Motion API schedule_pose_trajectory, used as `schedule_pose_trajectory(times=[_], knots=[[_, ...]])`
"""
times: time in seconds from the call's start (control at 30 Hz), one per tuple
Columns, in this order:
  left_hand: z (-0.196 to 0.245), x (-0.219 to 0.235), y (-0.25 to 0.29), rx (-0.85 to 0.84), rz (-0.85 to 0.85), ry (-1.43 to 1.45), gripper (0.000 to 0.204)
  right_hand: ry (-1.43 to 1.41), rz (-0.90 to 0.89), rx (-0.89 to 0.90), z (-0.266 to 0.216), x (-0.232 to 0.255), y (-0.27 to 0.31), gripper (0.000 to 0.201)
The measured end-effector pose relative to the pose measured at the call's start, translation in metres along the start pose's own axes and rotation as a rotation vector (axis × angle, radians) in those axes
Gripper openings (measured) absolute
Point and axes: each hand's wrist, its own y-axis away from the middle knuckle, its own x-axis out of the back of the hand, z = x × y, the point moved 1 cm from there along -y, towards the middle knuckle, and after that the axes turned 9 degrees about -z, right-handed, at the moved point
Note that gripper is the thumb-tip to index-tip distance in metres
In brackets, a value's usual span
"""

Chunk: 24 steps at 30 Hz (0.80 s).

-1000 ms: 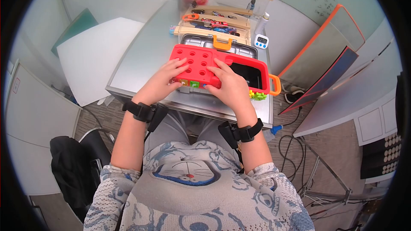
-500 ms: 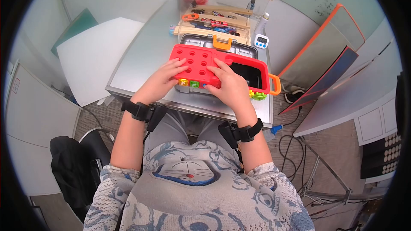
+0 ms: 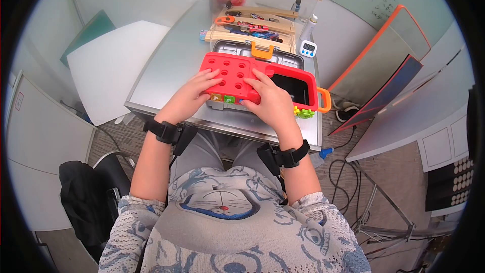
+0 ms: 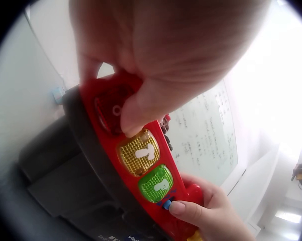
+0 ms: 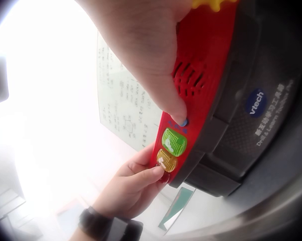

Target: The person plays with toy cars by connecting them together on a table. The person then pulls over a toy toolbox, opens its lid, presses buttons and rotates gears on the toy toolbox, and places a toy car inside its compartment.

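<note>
Near the front edge of the surface point(image 3: 151, 81), in the head view, the red toolbox point(image 3: 232, 69) sits under both hands. A broad stretch of surface runs from its left end out to the left edge; on the right, its orange handle point(image 3: 327, 100) comes up to the right edge or past it, though the lens bend makes that hard to judge. Room behind is tight: a grey tray point(image 3: 290, 59) lies just there, with a wooden rack point(image 3: 237, 38) of toy cars point(image 3: 252, 27) beyond. The left hand point(image 3: 189, 95) grips the toolbox's left end, fingers over the top and thumb at the front; the right hand point(image 3: 273, 103) grips farther along, its fingers spread. Both hands match half a second ago, but the yellow button point(image 3: 216, 97) has dimmed from a bright glow. Against one second ago, the left thumb sits slightly farther left.

In the left wrist view, the left thumb tip rests where the red button point(image 4: 109, 108) meets the yellow one; the green button point(image 4: 157, 184) comes next.

In the right wrist view, the right thumb touches the blue switch point(image 5: 185, 122) beside the speaker slots point(image 5: 191, 80).
</note>
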Motion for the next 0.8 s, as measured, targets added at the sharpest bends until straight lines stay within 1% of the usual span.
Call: schedule_pose_trajectory(times=[0.1, 0.17, 0.3, 0.43, 0.53, 0.6, 0.8], knots=[[0.002, 0.0004, -0.0003, -0.004, 0.0, 0.016, 0.047, -0.006, 0.005, 0.0, -0.0002, 0.0004, 0.0003, 0.049], [0.0035, 0.0021, -0.0003, 0.039, -0.013, 0.02, 0.05, -0.009, 0.009, -0.001, 0.0, 0.0007, -0.0003, 0.049], [0.0043, 0.0038, 0.0002, 0.015, 0.002, 0.025, 0.05, -0.022, -0.007, 0.007, 0.0002, 0.0013, -0.0008, 0.048], [0.0085, 0.0053, -0.001, 0.031, -0.001, -0.01, 0.05, -0.024, -0.046, -0.003, -0.0012, 0.004, -0.0025, 0.048], [0.0084, 0.0024, 0.0013, 0.067, -0.007, -0.026, 0.049, -0.027, -0.052, -0.001, 0.0, 0.0016, 0.0004, 0.048], [0.0065, 0.0036, 0.0005, 0.043, 0.016, -0.021, 0.047, -0.024, -0.027, 0.009, -0.0007, 0.0033, -0.0005, 0.048], [0.0092, 0.0027, -0.0022, 0.056, 0.028, -0.037, 0.044, 0.001, -0.04, 0.009, 0.0008, 0.0013, -0.0013, 0.049]])
